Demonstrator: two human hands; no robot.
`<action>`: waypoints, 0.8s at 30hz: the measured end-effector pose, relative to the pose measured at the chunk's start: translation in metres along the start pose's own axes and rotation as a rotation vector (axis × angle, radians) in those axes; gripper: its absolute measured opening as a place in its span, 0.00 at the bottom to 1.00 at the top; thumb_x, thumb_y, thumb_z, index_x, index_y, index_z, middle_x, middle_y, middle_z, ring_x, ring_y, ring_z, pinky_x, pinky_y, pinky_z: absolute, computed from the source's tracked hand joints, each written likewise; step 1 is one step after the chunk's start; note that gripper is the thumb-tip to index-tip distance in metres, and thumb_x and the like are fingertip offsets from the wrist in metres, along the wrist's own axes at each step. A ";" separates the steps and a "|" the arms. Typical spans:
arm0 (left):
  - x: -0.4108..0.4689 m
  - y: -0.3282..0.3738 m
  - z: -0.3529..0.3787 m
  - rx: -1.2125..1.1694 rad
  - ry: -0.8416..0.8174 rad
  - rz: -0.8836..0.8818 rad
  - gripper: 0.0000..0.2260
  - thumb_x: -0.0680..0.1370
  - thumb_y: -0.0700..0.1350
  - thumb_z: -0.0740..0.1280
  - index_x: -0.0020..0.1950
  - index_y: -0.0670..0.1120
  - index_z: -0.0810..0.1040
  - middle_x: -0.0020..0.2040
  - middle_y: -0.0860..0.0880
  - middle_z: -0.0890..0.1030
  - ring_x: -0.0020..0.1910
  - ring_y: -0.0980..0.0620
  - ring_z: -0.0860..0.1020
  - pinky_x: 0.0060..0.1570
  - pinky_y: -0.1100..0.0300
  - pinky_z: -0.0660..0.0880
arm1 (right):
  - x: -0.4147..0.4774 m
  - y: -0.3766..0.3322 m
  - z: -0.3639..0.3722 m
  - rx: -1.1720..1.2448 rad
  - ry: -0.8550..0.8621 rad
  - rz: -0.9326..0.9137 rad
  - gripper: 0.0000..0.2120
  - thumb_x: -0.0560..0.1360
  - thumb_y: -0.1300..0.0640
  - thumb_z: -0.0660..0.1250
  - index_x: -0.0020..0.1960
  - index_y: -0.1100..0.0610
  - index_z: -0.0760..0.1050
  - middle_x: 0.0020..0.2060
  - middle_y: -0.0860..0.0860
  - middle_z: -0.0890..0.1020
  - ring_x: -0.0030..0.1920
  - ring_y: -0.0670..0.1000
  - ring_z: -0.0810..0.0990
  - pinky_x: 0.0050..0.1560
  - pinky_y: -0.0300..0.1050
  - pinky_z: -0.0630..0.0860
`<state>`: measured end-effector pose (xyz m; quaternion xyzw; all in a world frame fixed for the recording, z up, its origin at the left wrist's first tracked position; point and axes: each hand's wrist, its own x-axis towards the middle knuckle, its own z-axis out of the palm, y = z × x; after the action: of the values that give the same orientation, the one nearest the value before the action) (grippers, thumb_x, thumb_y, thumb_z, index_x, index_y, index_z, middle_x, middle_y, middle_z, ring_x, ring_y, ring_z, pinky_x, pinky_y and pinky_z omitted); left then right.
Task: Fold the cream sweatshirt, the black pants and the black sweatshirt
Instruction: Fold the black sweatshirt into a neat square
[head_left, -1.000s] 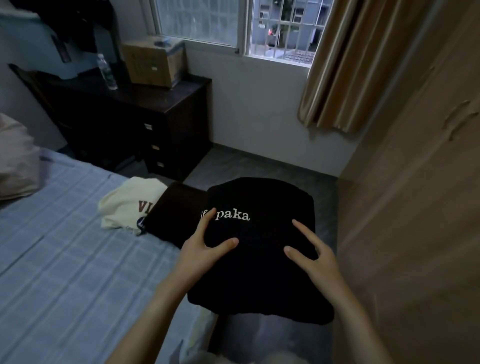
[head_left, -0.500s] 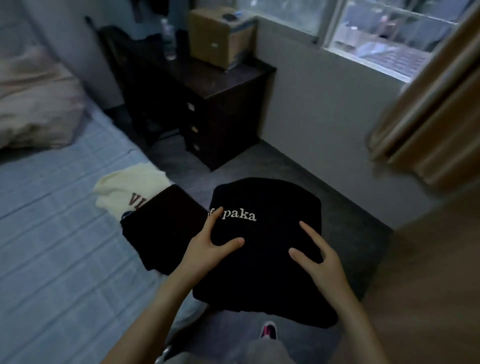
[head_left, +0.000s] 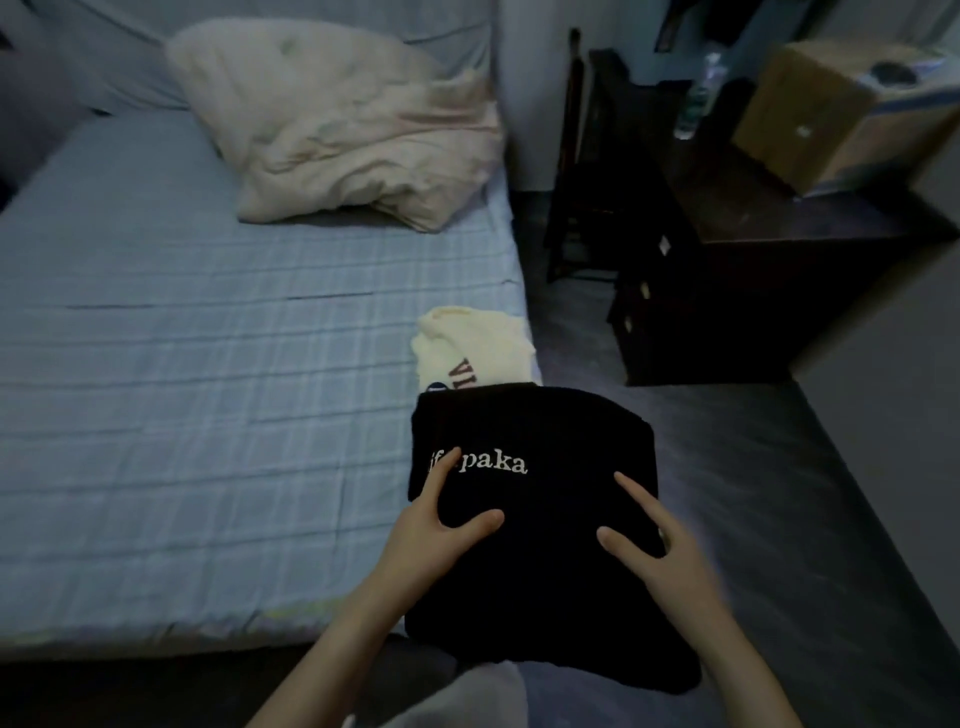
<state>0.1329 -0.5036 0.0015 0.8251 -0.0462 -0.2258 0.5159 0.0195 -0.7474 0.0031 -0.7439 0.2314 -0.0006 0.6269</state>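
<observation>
Final step, I judge: the folded black sweatshirt (head_left: 540, 431) sits over the bed's (head_left: 208, 415) near right corner, nearer than the folded cream sweatshirt (head_left: 467, 348). The left hand (head_left: 441, 525) and right hand (head_left: 649, 551), set apart, grip its sides with thumbs on top. Its long axis runs near to far, lettering upright to the person. Next it wants lowering flat without loosening the folds.

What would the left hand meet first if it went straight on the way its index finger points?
Past the black sweatshirt it holds, the left hand would probably meet the folded cream sweatshirt at the edge of the bed, though depth is unclear.
</observation>
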 end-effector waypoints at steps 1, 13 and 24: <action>0.007 -0.006 -0.004 -0.008 0.017 -0.013 0.38 0.69 0.58 0.76 0.74 0.67 0.60 0.57 0.72 0.69 0.56 0.66 0.73 0.45 0.82 0.66 | 0.012 0.000 0.005 -0.004 -0.026 0.007 0.29 0.72 0.50 0.75 0.69 0.35 0.70 0.64 0.36 0.74 0.62 0.37 0.74 0.60 0.37 0.74; 0.158 -0.040 -0.034 -0.061 0.110 -0.083 0.40 0.70 0.56 0.76 0.76 0.64 0.58 0.65 0.61 0.72 0.61 0.59 0.74 0.61 0.60 0.72 | 0.203 0.010 0.062 -0.043 -0.178 -0.011 0.30 0.74 0.55 0.74 0.72 0.40 0.69 0.67 0.38 0.74 0.66 0.37 0.73 0.67 0.39 0.71; 0.236 -0.128 0.007 0.035 0.075 -0.254 0.41 0.67 0.66 0.73 0.74 0.73 0.52 0.74 0.45 0.62 0.73 0.46 0.64 0.72 0.49 0.64 | 0.281 0.100 0.082 -0.265 -0.297 0.132 0.32 0.76 0.44 0.69 0.75 0.33 0.58 0.71 0.45 0.70 0.69 0.47 0.70 0.60 0.29 0.70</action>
<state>0.3210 -0.5229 -0.1893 0.8412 0.0741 -0.2573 0.4699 0.2600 -0.7784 -0.1889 -0.7951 0.1829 0.1807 0.5493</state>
